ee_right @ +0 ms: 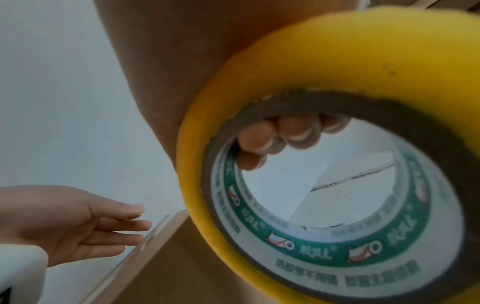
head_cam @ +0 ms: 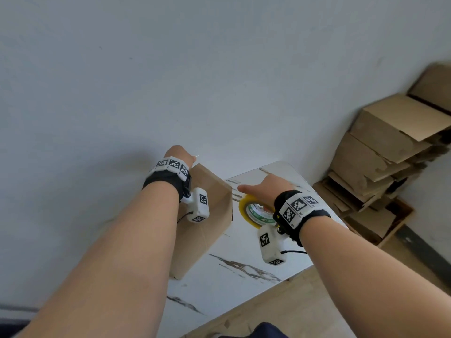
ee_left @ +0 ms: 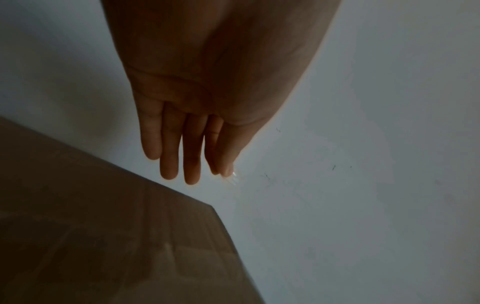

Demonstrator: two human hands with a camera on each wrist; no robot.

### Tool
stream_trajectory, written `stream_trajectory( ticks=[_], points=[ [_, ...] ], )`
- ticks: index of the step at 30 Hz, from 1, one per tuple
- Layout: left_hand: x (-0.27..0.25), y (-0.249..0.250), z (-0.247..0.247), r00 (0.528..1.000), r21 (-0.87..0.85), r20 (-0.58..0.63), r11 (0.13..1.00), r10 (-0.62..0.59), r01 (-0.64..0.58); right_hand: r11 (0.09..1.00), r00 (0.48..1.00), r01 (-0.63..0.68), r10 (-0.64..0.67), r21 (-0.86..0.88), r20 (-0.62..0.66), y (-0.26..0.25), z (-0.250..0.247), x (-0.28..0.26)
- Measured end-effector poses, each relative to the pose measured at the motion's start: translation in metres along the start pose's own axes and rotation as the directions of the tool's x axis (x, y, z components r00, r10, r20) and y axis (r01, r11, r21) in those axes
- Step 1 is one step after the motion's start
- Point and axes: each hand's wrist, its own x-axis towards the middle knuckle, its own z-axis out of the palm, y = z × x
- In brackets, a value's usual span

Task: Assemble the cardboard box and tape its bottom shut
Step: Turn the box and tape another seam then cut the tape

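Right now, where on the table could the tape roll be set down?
Bare tabletop lies near the front edge, between the cardboard box and the right hand gripping the tape roll. The far corner behind that hand is tighter.

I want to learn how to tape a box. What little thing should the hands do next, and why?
Probably smooth the tape strip down along the cardboard box edge with the left hand. Its fingers are straight and hold nothing beside that strip, while the right hand grips the yellow tape roll through its core, close to the box.
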Motion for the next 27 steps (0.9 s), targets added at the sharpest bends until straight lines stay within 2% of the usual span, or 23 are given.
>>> stream_trajectory(
  ticks=[6,15,27],
  points=[
    [0.012,-0.006,0.006,0.998,-0.063,0.035,0.997,0.042,-0.040,0.998,0.998,-0.054,0.054,0.016,0.010,-0.004,0.012,0.006],
    [0.014,-0.003,0.006,0.997,-0.017,0.064,0.999,0.051,-0.050,0.996,0.996,-0.084,0.084,0.032,0.010,-0.009,0.016,0.009],
    [0.010,-0.002,0.008,0.996,-0.093,0.085,0.996,0.001,0.007,0.995,0.996,-0.088,0.087,0.043,0.035,-0.008,0.017,0.012]
  ],
)
